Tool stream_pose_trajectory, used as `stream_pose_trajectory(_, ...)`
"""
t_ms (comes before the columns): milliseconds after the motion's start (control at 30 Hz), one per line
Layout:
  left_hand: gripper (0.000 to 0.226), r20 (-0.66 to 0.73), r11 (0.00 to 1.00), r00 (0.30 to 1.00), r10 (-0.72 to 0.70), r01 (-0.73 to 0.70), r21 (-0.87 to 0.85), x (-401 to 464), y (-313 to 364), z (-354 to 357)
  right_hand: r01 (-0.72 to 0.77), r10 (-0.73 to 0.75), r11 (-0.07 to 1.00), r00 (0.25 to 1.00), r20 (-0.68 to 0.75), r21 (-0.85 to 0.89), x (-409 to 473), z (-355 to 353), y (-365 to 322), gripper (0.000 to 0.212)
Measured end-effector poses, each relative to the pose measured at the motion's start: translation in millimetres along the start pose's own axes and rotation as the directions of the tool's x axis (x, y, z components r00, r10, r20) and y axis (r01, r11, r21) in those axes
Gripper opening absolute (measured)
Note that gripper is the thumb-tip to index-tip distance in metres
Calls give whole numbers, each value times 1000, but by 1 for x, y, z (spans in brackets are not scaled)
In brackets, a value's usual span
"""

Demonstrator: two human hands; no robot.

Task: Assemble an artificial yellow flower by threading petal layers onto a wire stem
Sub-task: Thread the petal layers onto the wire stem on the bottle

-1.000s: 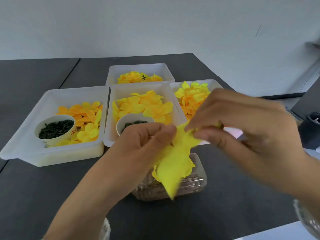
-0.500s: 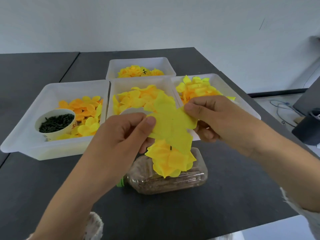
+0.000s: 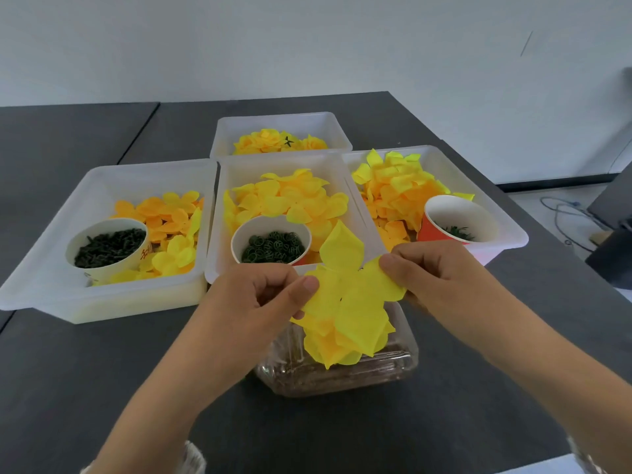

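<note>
- Petal layer point(image 3: 345, 278): bright yellow, flat, lobes spread, held above a fuller flower point(image 3: 345, 340) of bunched yellow petals.
- Left hand point(image 3: 263, 302) pinches its left lobe; right hand point(image 3: 441, 275) pinches the right.
- Clear tub point(image 3: 342, 374) sits beneath; white trays point(image 3: 102, 302) behind.

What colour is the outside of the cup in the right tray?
Red-orange outside, white inside; the head view shows it.

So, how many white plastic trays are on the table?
4: left tray, middle tray, right tray, back tray behind the middle one. None seems hidden.
</note>
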State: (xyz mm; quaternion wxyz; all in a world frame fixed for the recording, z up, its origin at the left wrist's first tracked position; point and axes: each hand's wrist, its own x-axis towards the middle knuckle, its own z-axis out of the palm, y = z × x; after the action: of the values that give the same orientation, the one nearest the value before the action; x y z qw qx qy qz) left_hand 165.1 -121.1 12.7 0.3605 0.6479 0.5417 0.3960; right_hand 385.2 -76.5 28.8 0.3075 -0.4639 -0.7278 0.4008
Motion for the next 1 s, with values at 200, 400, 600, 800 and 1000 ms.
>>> stream_pose_trajectory(200,39,-25,1000,1000,3,-3,-18,3,-5,-2,72,-72,997,997,-29,26,0,4,-4,57)
stream_pose_trajectory(400,41,-19,999,1000,-1,1,-33,3,-9,-1,67,-66,997,996,-62,22,2,6,-1,50)
stream_pose_trajectory(600,39,-9,999,1000,1,-1,-37,4,-9,1,51,-48,998,996,-79,31,3,8,3,54)
stream_pose_trajectory(800,40,4,1000,1000,-13,13,-1,1,-14,1,23,-23,1000,996,-84,5,-1,10,14,57)
stream_pose_trajectory(1000,36,-40,984,998,-49,55,167,0,-23,5,2,-10,998,991,-131,-66,-5,19,29,41)
